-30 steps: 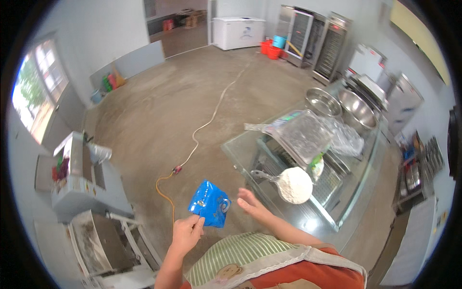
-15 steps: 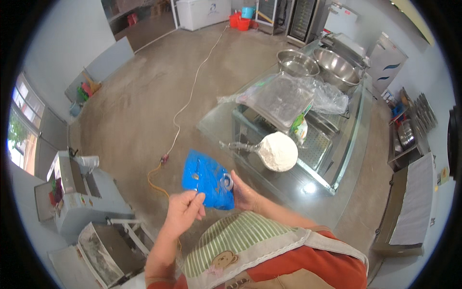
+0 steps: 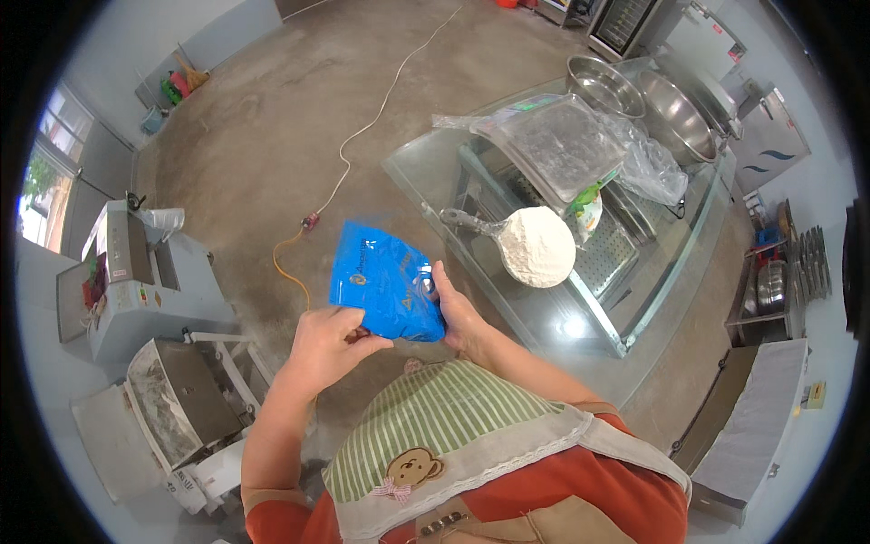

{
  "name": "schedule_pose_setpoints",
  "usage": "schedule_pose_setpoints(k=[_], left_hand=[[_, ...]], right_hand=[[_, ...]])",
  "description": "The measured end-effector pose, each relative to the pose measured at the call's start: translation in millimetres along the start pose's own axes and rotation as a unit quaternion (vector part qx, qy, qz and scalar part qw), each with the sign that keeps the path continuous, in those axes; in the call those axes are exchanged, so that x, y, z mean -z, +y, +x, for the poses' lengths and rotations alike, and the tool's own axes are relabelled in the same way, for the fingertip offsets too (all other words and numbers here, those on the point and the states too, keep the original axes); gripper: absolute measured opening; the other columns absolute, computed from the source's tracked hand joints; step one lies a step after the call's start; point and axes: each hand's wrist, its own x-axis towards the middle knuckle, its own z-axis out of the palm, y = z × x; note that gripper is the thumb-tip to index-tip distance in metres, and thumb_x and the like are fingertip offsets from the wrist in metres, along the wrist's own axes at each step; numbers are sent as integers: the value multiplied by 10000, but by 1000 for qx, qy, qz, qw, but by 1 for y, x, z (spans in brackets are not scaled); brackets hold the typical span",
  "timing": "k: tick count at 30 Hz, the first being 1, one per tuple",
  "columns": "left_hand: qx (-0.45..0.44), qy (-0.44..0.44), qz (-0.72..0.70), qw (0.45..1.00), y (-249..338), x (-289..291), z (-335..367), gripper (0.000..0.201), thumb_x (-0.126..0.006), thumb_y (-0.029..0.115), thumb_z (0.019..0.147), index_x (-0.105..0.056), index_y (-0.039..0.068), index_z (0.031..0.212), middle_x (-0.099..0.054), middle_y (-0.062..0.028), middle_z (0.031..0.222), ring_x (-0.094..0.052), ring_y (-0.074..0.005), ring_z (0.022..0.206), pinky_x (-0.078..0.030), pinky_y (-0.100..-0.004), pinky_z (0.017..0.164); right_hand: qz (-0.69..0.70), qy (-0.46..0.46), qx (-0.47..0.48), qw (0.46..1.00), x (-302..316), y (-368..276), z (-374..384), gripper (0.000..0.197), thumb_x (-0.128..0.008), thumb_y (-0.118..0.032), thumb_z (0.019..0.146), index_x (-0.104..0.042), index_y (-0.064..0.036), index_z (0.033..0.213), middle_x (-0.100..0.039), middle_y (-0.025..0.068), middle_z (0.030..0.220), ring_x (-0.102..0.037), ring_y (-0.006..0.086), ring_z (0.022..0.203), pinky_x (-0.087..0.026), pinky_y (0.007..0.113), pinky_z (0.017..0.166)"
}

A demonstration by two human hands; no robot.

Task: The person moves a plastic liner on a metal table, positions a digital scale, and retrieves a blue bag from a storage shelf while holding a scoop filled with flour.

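A glossy blue foil packet [image 3: 381, 283] is held up in front of my apron, between both hands. My left hand [image 3: 331, 343] pinches the packet's lower left edge, thumb against curled fingers. On its right side my right hand [image 3: 459, 310] supports it, the thumb showing along the edge and the other fingers hidden behind. To the right, a scoop [image 3: 471, 221] with a clear handle, heaped with white flour [image 3: 537, 247], rests on the glass-topped table [image 3: 412, 163].
A flat scale [image 3: 553, 150], crumpled clear plastic [image 3: 654, 172] and two steel bowls [image 3: 605, 86] stand farther back on the table. A white cord [image 3: 346, 154] joins an orange cable [image 3: 288, 263] across the floor. Machines [image 3: 172, 286] line the left side.
The view has tipped down and shifted. The packet now faces me more fully, showing more of its front. Both hands keep hold of it, with my left hand turned more inward.
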Motion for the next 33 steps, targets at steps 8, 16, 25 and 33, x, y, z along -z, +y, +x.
schedule_pose_setpoints(k=[8,16,25,33], left_hand=[[-58,-128,-2,990,-2,-6,8,227,-747,228,736,-607,50,718,-593,-114,662,-585,-290,594,-462,-342,529],[62,-60,115,990,-1,-13,-2,316,-639,291,823,-583,27,661,-562,-166,623,-575,-351,595,-452,-422,533],[115,35,164,979,2,-11,-39,252,-614,294,839,-626,59,748,-606,-138,670,-590,-327,603,-466,-413,545],[106,168,150,969,-40,19,-108,130,-694,182,775,-664,79,850,-647,-111,801,-625,-313,677,-502,-386,584]], right_hand=[[-29,-52,-80,995,22,-9,5,751,-371,-623,894,-370,-16,1336,-474,181,1307,-536,283,1140,-495,434,914],[-36,-28,45,998,37,16,37,743,-334,-622,906,-368,-8,1322,-482,180,1282,-557,269,1095,-504,424,900],[-70,-71,-19,995,8,40,43,711,-276,-609,927,-443,-3,1260,-559,168,1186,-589,240,1031,-501,408,903],[-92,-277,-93,952,-53,41,47,728,-413,-606,888,-339,-75,1381,-457,127,1342,-473,248,1213,-416,433,1002]])
